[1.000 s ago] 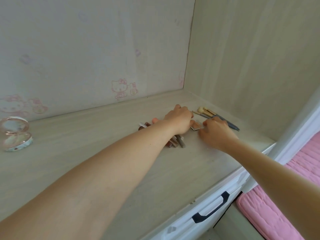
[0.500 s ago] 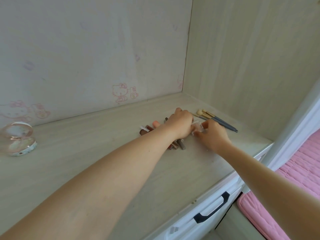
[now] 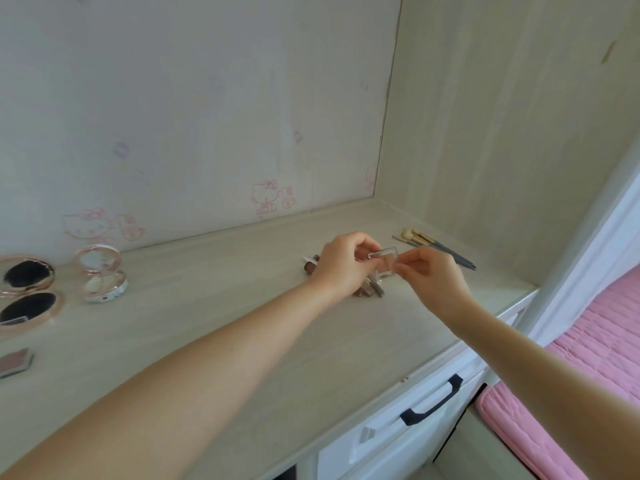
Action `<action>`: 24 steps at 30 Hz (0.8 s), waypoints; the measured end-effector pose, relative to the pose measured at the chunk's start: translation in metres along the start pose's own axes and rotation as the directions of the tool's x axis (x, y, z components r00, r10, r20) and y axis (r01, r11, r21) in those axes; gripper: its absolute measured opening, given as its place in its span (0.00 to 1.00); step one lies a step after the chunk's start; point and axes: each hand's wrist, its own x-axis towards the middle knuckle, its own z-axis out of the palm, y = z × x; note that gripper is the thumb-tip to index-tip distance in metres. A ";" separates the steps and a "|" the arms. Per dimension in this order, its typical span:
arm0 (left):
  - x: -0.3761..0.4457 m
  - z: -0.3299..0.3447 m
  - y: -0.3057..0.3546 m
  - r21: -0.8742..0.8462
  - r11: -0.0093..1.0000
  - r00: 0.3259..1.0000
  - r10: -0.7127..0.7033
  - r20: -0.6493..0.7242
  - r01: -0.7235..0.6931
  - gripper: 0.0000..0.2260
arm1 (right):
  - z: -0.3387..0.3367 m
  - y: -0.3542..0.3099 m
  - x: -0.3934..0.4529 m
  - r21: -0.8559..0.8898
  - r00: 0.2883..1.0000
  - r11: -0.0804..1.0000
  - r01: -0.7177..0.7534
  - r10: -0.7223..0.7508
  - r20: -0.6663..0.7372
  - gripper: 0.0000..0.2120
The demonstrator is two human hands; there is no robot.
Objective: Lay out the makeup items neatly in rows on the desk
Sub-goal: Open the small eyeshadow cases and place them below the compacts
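A small clear plastic case is held just above the pale wooden desk, pinched from the left by my left hand and from the right by my right hand. Beneath the hands lies a loose cluster of brown lipstick tubes, partly hidden by my left hand. Several makeup brushes with pale heads and dark handles lie side by side near the right wall.
At the far left stand an open round compact with mirror, a larger open compact with a black puff and a pink blush pan. Below the desk edge are a white drawer with a black handle and pink bedding.
Both hands have lifted off the desk with the clear case pinched between them. The camera has swung left, so the compacts at the far left have come into view.
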 end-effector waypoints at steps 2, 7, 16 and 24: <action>-0.019 -0.018 0.001 -0.169 0.985 0.999 -0.048 -0.012 0.046 0.06 | 0.006 -0.016 -0.012 0.050 0.999 0.999 0.006 -0.007 0.035 0.04; -0.067 -0.066 -0.003 -0.353 0.928 0.988 -0.144 -0.053 0.116 0.04 | 0.031 -0.058 -0.044 0.217 0.991 0.976 -0.015 -0.015 0.134 0.03; -0.151 -0.145 -0.031 -0.716 0.643 0.923 -0.385 0.004 0.272 0.12 | 0.094 -0.118 -0.097 0.230 0.939 0.972 0.058 -0.131 0.319 0.03; -0.211 -0.208 -0.057 -0.823 0.449 0.897 -0.415 0.153 0.348 0.16 | 0.146 -0.165 -0.125 0.205 0.821 0.963 0.174 -0.256 0.510 0.05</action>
